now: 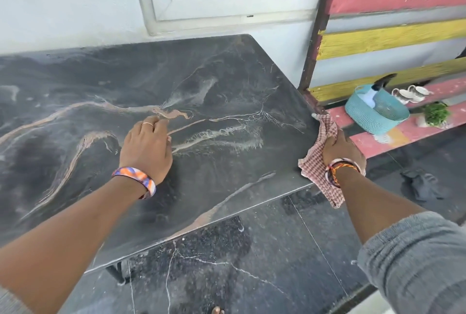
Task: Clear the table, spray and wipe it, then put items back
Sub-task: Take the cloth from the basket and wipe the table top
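Floor tiles (252,263) lie nearest, dark and marbled, under the front edge of the black marble-patterned bench (227,74), whose top carries nothing but dusty streaks. The left hand (147,147) rests on that top with its fingers curled under and nothing in them, steadying. The right hand (340,148) clutches the red checked cloth (319,167) at the right-hand edge, where part of the cloth hangs down past the rim. Judged from here, a wipe carried along that edge could leave the corner strip untouched, or the loose tail could drag grit back across the cleaned part. Farther right, on the red slatted seat (403,134), stand the teal basket (363,114) with a spray bottle (377,88) inside, white cups (408,93) and a small green plant (436,113). The basket sits close to the seat's front edge, so a wide sweep of the elbow might knock it off
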{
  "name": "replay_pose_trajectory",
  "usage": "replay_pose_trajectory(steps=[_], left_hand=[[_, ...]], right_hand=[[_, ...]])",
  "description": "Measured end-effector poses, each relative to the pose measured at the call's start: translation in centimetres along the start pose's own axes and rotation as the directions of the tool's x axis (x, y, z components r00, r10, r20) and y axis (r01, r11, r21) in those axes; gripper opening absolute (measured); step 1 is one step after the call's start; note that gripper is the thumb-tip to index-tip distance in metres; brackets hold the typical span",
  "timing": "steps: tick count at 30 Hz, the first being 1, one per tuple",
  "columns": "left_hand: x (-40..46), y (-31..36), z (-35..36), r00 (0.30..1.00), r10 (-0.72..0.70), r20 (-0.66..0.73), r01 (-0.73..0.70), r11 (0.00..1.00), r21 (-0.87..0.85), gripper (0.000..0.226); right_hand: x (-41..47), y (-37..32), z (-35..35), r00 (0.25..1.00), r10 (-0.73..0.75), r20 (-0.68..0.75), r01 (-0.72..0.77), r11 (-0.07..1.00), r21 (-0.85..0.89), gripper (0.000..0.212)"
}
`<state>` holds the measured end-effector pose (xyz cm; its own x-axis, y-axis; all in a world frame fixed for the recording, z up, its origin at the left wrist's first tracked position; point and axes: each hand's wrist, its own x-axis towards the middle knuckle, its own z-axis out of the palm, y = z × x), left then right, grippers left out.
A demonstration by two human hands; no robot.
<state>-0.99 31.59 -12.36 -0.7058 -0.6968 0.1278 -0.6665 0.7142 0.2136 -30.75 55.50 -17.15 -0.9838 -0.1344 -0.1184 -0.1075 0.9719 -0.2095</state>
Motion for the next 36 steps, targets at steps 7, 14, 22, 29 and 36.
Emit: replay_pose_trajectory(steps=[7,14,22,29,36], left_hand=[[-2.3,-2.3,-0.8,1.000,0.018,0.026,-0.017,1.000,-0.018,0.038],[-6.6,-8.6,-2.9,0.997,0.076,0.009,-0.075,0.994,-0.076,0.037],[-11.7,-19.8,-5.9,0.999,-0.027,-0.018,0.026,0.997,-0.074,0.036],[-12.8,-25.5,-6.6,0.995,-0.099,-0.023,0.098,0.993,-0.063,0.034],[-9.1,-25.2,-6.0,0.999,-0.044,-0.029,0.040,0.993,-0.106,0.035]], right_hand=[[-7.0,-1.9,2.3,0.985,-0.174,-0.014,0.174,0.985,-0.005,0.052],[-22.5,-9.4,6.8,0.891,-0.426,-0.155,0.445,0.888,0.114,0.057],[-39.2,-18.6,9.9,0.745,-0.603,-0.284,0.658,0.733,0.172,0.050],[-46.6,-23.8,11.6,0.633,-0.774,0.030,0.769,0.633,0.091,0.061],[-38.0,-23.2,10.2,0.833,-0.540,0.122,0.549,0.834,-0.052,0.067]])
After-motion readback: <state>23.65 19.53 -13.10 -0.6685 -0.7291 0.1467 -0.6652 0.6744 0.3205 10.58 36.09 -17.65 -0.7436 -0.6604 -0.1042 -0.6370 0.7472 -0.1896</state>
